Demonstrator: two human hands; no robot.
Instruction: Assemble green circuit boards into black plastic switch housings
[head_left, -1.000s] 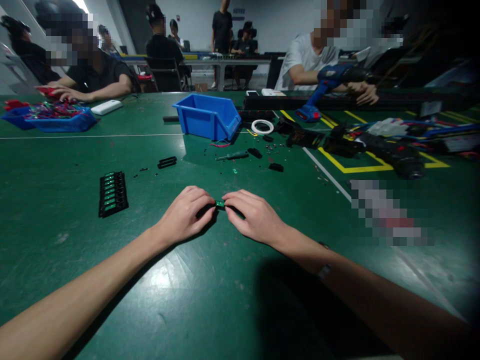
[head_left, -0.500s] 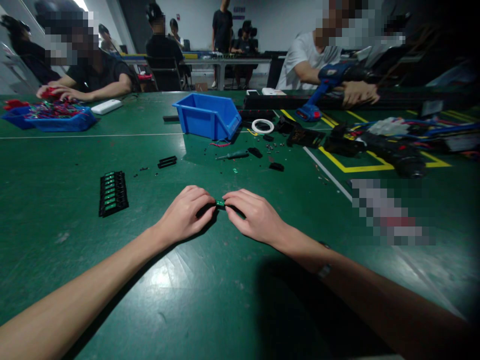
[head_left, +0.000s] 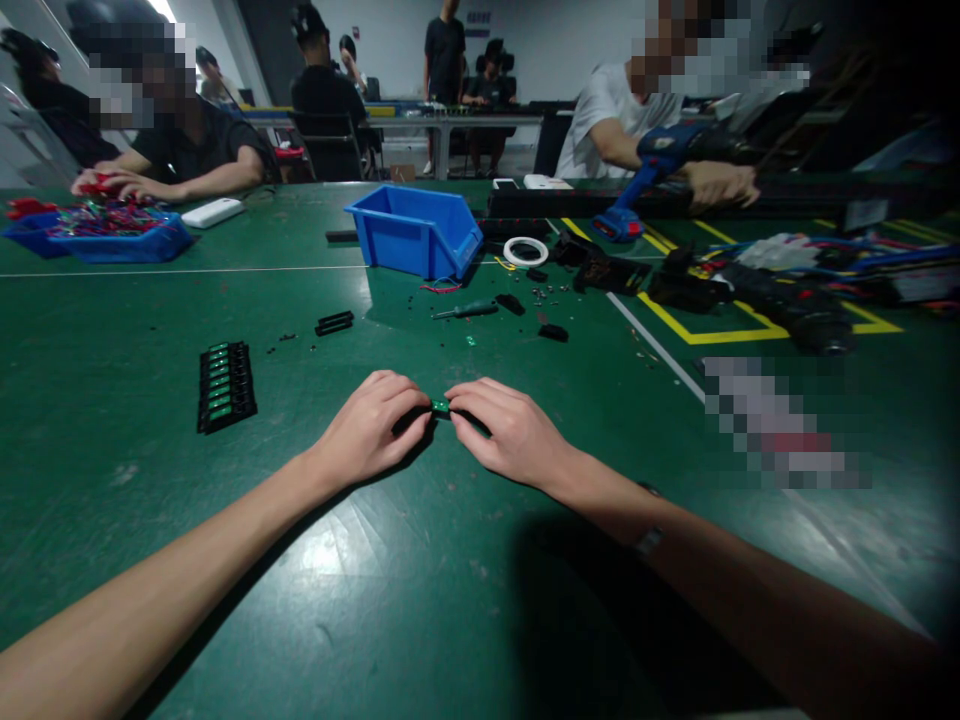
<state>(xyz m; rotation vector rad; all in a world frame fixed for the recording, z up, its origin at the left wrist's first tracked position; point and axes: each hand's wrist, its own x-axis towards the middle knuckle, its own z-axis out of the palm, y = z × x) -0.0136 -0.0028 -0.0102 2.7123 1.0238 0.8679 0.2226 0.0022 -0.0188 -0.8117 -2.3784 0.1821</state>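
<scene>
Between my fingertips is a small green circuit board [head_left: 440, 407] with a dark edge below it; its ends are hidden by my fingers. My left hand [head_left: 379, 425] pinches its left end, and my right hand [head_left: 510, 430] pinches the right end. Both hands rest low over the green table [head_left: 405, 580]. To the left lies a row of black housings with green boards [head_left: 226, 387], set side by side. Two black empty frames [head_left: 334, 323] lie beyond my left hand. A screwdriver [head_left: 466, 311] and a tiny green piece [head_left: 471, 341] lie past my fingers.
A blue bin [head_left: 416, 235] stands behind the screwdriver, beside a white ring [head_left: 526, 252]. Small screws and black parts [head_left: 553, 333] are scattered nearby. Cordless drills [head_left: 787, 305] and cables lie right. Co-workers sit across the table, one by a blue tray [head_left: 124, 245] of wires.
My hands and the circuit board look the same as before. In the background, a seated person has raised a hand toward the head.
</scene>
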